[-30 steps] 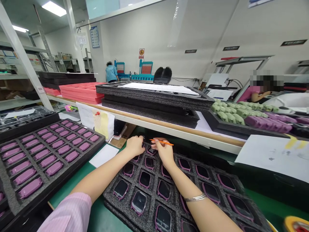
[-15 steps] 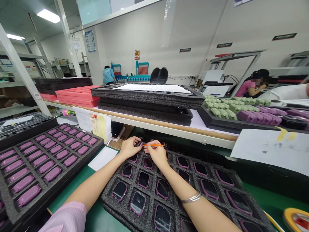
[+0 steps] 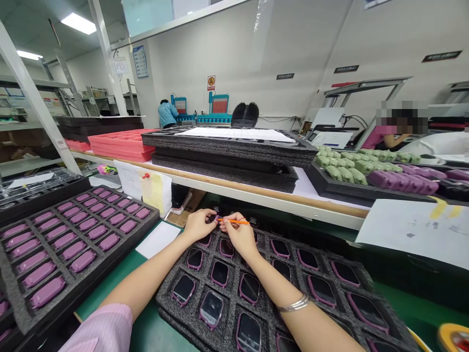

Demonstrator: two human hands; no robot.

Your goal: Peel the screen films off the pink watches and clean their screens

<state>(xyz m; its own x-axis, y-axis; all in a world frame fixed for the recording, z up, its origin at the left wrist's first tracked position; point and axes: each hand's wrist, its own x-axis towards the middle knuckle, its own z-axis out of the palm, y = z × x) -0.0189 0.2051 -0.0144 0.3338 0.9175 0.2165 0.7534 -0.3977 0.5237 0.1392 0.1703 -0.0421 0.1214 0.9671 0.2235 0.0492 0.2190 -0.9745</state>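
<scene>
Over the far edge of a dark foam tray [image 3: 234,298], both of my hands work close together. My left hand [image 3: 198,226] is closed around a small purple-edged watch case [image 3: 219,217], mostly hidden by the fingers. In my right hand [image 3: 239,235] a thin orange stick-like tool [image 3: 239,222] is pinched, its tip against or very close to the watch case. The tool's exact kind is unclear. Purple-framed watch cases with dark glossy faces [image 3: 249,288] sit in the tray's pockets beneath my wrists.
A foam tray of purple cases [image 3: 82,261] lies to the left, beside a white paper sheet [image 3: 158,239]. Across the front runs a shelf edge [image 3: 220,189] bearing black foam stacks [image 3: 227,151], red foam [image 3: 122,146] and green parts [image 3: 346,173]. A tape roll [image 3: 452,337] lies bottom right.
The whole view has shifted slightly to the right and down. Both hands keep their grip at the same spot, with the watch case turned a little between the fingers.
</scene>
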